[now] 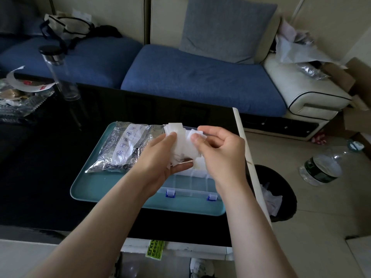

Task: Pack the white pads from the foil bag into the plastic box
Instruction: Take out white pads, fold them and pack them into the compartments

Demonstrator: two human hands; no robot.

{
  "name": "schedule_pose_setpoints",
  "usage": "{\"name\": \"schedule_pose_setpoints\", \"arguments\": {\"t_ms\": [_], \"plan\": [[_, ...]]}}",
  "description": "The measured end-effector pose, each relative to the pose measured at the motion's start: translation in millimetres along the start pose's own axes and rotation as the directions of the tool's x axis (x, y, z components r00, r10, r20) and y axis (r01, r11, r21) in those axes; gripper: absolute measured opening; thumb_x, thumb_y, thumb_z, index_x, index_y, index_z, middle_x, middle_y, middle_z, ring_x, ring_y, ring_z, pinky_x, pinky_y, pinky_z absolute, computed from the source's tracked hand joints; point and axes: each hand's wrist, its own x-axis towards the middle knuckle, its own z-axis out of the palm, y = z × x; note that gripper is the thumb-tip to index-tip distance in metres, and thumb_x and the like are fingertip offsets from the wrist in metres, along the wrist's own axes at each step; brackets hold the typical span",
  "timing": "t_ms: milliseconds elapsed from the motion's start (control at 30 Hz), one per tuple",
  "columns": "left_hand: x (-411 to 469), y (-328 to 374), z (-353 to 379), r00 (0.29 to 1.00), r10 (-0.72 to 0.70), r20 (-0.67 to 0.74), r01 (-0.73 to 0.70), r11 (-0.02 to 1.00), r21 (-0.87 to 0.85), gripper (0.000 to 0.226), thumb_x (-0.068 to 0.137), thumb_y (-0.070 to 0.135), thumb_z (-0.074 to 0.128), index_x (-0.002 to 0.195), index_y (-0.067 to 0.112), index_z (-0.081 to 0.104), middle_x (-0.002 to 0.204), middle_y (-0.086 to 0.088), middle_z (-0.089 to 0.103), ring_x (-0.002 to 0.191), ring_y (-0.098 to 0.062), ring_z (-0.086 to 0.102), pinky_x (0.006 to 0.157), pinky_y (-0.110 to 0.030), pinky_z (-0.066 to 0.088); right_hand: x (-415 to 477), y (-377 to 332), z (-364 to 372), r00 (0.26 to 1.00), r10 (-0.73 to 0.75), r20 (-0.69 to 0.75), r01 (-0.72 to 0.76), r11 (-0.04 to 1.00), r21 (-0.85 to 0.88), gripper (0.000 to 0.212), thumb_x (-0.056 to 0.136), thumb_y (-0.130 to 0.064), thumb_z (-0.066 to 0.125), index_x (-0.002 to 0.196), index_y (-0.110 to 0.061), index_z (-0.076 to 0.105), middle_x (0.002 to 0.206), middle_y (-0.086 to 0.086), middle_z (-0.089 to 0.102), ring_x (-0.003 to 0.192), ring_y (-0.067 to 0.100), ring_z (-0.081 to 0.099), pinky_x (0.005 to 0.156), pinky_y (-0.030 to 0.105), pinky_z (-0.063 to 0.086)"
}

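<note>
A bunch of white pads [183, 146] is held up between both hands, above the clear plastic box [190, 183]. My left hand [160, 157] grips the bunch from the left and below. My right hand [218, 151] pinches it from the right with thumb and fingers. The box has blue latches and divided compartments, and my hands hide most of it. The crumpled silver foil bag [124, 145] lies to the left of the box. Bag and box both rest on a teal tray [96, 189].
The tray sits on a black glossy table [40, 167]. A tall clear bottle [60, 73] and a pile of wrappers [18, 95] stand at the table's far left. A black bin [281, 189] is on the floor to the right, and a blue sofa [200, 77] lies behind.
</note>
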Motion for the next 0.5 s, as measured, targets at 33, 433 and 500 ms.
{"name": "schedule_pose_setpoints", "arguments": {"t_ms": [33, 433, 500], "plan": [[1.4, 0.2, 0.7, 1.000, -0.017, 0.016, 0.017, 1.000, -0.020, 0.033, 0.113, 0.028, 0.044, 0.124, 0.008, 0.067, 0.115, -0.019, 0.077, 0.105, -0.033, 0.075, 0.092, -0.055, 0.062, 0.2, 0.7, 2.7, 1.000, 0.005, 0.018, -0.005, 1.000, -0.015, 0.019, 0.089, -0.017, 0.085, 0.107, -0.020, 0.079, 0.082, -0.007, 0.080, 0.078, 0.006, 0.076, 0.072, 0.020, 0.059], [6.0, -0.1, -2.0, 0.964, 0.034, 0.264, -0.075, 0.986, 0.147, 0.036, 0.113, 0.026, 0.045, 0.139, 0.006, 0.058, 0.133, -0.015, 0.071, 0.126, -0.033, 0.067, 0.109, -0.054, 0.051, 9.9, 13.5, 11.9, 0.991, -0.117, -0.065, 0.096, 0.957, -0.273, 0.015, 0.086, -0.032, 0.087, 0.096, -0.024, 0.079, 0.074, -0.009, 0.073, 0.071, 0.004, 0.072, 0.065, 0.022, 0.059], [7.0, -0.1, -3.6, 0.974, 0.067, 0.215, -0.101, 0.984, 0.148, 0.029, 0.112, 0.018, 0.048, 0.136, 0.008, 0.060, 0.127, -0.017, 0.073, 0.117, -0.030, 0.072, 0.102, -0.049, 0.057, 11.7, 13.4, 13.7, 0.995, -0.056, -0.088, 0.035, 0.975, -0.220, 0.012, 0.093, -0.036, 0.078, 0.099, -0.025, 0.077, 0.082, -0.009, 0.074, 0.078, 0.004, 0.072, 0.071, 0.025, 0.058]]}}
